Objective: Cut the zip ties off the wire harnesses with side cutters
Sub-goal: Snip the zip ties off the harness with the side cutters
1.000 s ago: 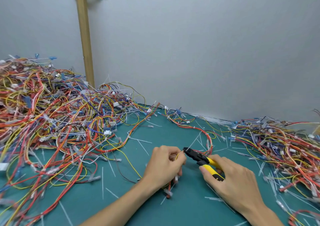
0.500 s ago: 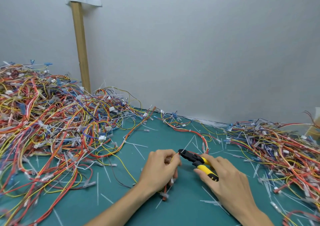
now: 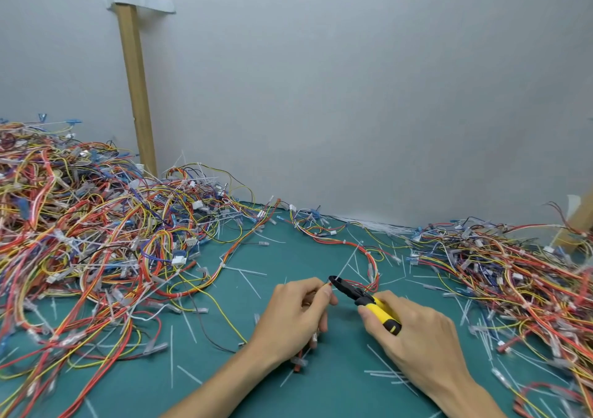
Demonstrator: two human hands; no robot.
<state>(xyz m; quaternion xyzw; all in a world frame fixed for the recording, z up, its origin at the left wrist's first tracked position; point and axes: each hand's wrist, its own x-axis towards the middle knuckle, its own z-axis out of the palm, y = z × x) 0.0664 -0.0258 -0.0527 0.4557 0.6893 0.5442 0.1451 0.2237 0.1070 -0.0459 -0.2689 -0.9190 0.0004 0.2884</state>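
Not much is moving since a moment ago: the view is drifting a little, and both hands are staying close together over the green tabletop (image 3: pixel 321 392). The left hand (image 3: pixel 296 318) is pinching a harness (image 3: pixel 369 254) of red wires at its fingertips, and its grip is closed tight on them. More of the harness is poking out under that hand. The right hand (image 3: pixel 417 337) is wrapping its grip round the yellow handles of the cutters (image 3: pixel 362 297).

The cutters are pointing up and to the left, from the right hand to the left fingertips. Their black nose is touching the wires just beside the pinch. The jaws are looking a little apart, but they are too small to be sure. The tie is too small to make out, and it is probably sitting right at the nose.

From the pinch the harness is running off to the right and looping away. The left hand is nearer the cutting spot, so it is likely steadying the wire while the right hand squeezes
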